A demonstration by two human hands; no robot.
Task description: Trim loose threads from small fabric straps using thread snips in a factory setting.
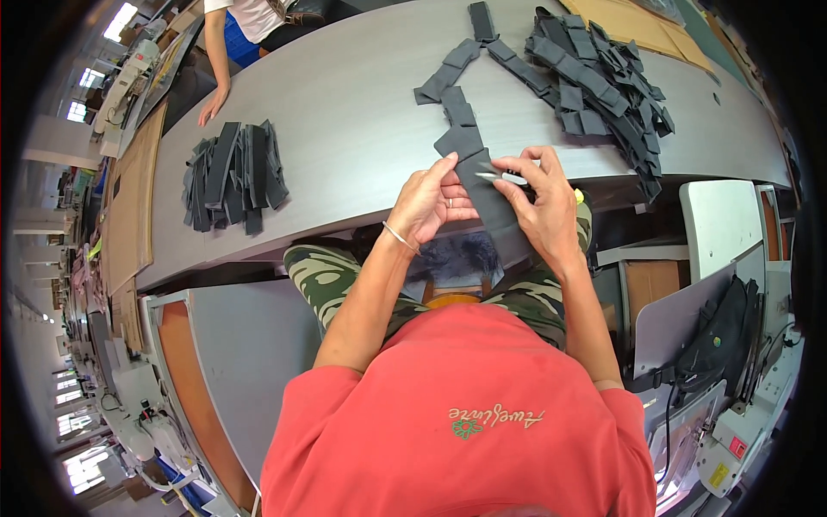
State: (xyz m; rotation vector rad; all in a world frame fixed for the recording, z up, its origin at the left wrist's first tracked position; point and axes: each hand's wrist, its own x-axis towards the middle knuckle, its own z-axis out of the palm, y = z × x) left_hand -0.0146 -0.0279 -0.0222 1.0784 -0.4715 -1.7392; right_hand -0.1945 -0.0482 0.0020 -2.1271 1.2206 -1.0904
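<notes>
My left hand and my right hand both grip a dark grey fabric strip at the near edge of the grey table. In my right hand there is also a small pair of metal snips, its tip lying on the strip. The strip is the near end of a chain of joined grey pieces that runs away across the table toward a big tangled heap of the same pieces at the far right.
A neat stack of dark grey strips lies on the table to the left. Another person's hand rests on the far left edge. A black bag and sewing machines sit to my right, cardboard sheets to the left.
</notes>
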